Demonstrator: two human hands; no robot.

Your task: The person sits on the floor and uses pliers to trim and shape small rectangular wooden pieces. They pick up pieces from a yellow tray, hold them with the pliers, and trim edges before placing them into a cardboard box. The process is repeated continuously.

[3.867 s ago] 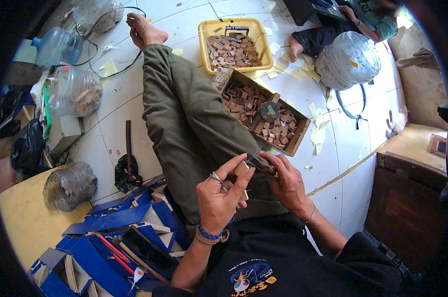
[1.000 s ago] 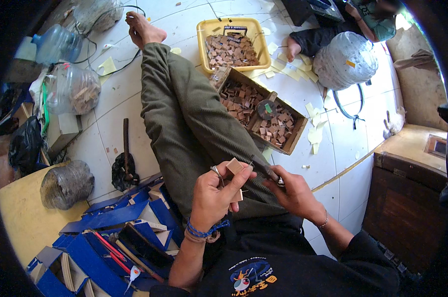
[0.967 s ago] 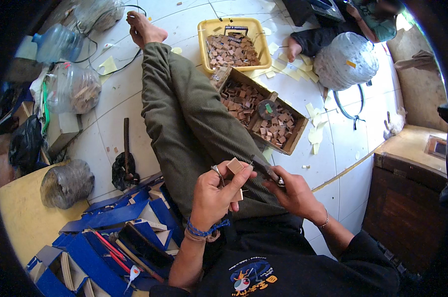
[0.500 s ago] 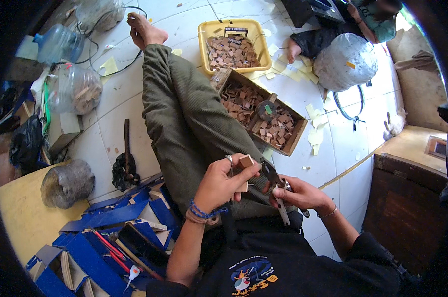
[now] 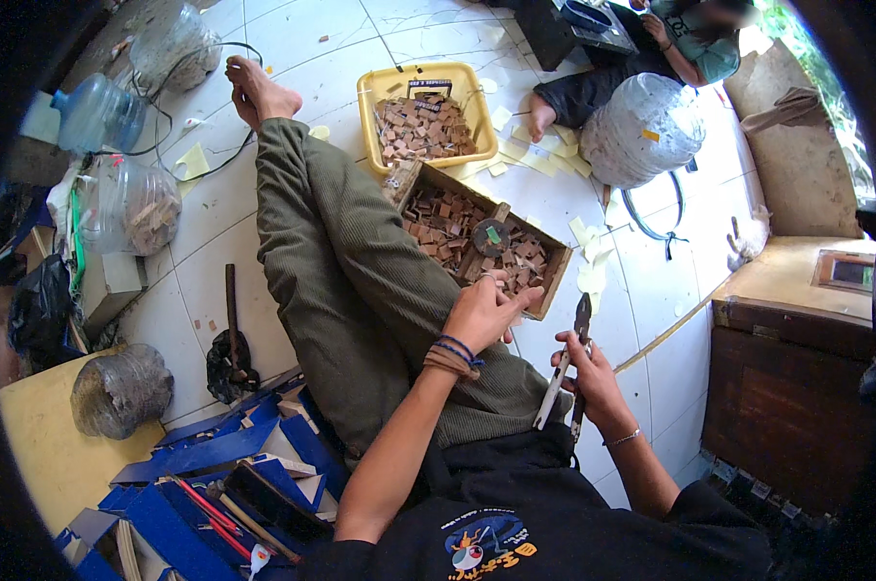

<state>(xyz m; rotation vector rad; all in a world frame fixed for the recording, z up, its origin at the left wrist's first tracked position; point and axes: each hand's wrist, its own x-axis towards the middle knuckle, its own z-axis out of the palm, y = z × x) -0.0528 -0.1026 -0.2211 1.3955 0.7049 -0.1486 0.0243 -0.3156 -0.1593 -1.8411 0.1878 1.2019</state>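
My right hand (image 5: 593, 382) is closed around pliers (image 5: 578, 339) with pale handles. Their dark jaws point away from me, above the floor just right of my thigh. My left hand (image 5: 486, 315) hangs over the near edge of a wooden box (image 5: 554, 295), back of the hand up, thumb stretched out and fingers apart. I make out nothing held in it, though some fingertips are hidden. The box is split by a divider and holds many small brown wooden pieces (image 5: 433, 223). A dark round disc with a green patch (image 5: 491, 237) rests at the divider.
Beyond the box stands a yellow basin (image 5: 368, 116) of similar pieces. Yellow paper scraps (image 5: 544, 160) litter the tiles near a large plastic bottle (image 5: 641, 131) and a seated person (image 5: 694, 48). Blue trays (image 5: 167, 494) with wood lie at my left; a dark cabinet (image 5: 786, 397) stands right.
My left hand has moved forward from my lap to the box, and the small wooden block no longer shows in it. My right hand has drawn the pliers away to the right, jaws turned forward.
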